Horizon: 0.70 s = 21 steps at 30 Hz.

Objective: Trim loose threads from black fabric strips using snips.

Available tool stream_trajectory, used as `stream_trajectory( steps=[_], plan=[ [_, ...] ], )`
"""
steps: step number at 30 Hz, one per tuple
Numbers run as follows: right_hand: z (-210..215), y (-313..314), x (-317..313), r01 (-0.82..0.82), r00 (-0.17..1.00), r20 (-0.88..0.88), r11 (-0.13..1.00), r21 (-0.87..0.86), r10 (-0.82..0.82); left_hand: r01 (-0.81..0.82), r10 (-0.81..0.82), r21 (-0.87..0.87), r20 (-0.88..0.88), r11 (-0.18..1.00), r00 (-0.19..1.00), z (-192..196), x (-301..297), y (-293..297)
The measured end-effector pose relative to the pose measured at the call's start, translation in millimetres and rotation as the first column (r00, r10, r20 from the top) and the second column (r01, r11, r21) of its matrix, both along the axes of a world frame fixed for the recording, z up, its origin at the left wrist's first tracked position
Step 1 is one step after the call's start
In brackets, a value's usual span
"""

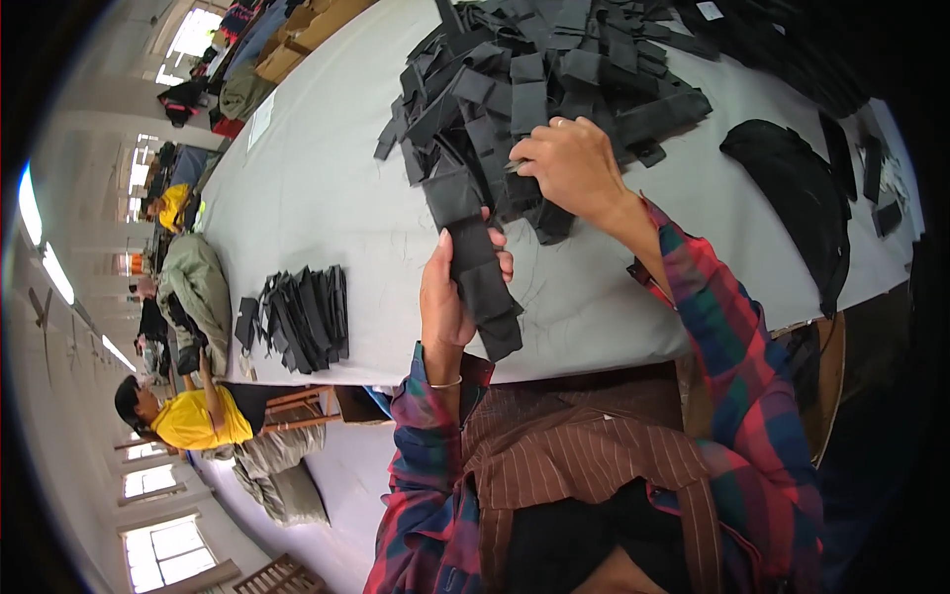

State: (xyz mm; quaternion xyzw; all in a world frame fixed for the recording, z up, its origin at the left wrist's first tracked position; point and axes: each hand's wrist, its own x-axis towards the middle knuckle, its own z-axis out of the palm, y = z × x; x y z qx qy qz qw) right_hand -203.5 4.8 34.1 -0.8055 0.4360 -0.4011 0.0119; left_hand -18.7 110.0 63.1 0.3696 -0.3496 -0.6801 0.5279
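A dark fabric strip [473,252] made of joined flat pieces lies across my left hand [445,297]. The thumb presses on its near face, and the fingertips show around its other edge. My right hand [574,166] is closed, in front of the lower part of a big heap of similar black fabric strips [594,69]. A small greyish tip pokes out from its fingers; what it belongs to is hidden. The two hands are apart, the right one higher and farther out on the table.
A neat row of stacked black pieces [305,317] sits on the pale table [297,198] at left. A curved black fabric piece [797,203] lies at right, with more dark cloth [782,49] behind. Left of the table, a person in yellow [203,418] stands near grey-green cloth [193,282].
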Motion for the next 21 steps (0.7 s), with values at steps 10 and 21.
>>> stream_trajectory(
  steps=[10, 21],
  plan=[
    [4, 50, 23, -0.108, 0.893, 0.446, 0.935, 0.337, -0.057, -0.142, 0.168, 0.117, -0.253, 0.983, 0.953, -6, 29, 57],
    [35, 144, 58, -0.454, 0.806, 0.561, 0.805, 0.383, 0.188, 0.005, 0.068, 0.158, -0.451, 0.987, 0.89, -8, 47, 90]
  ],
)
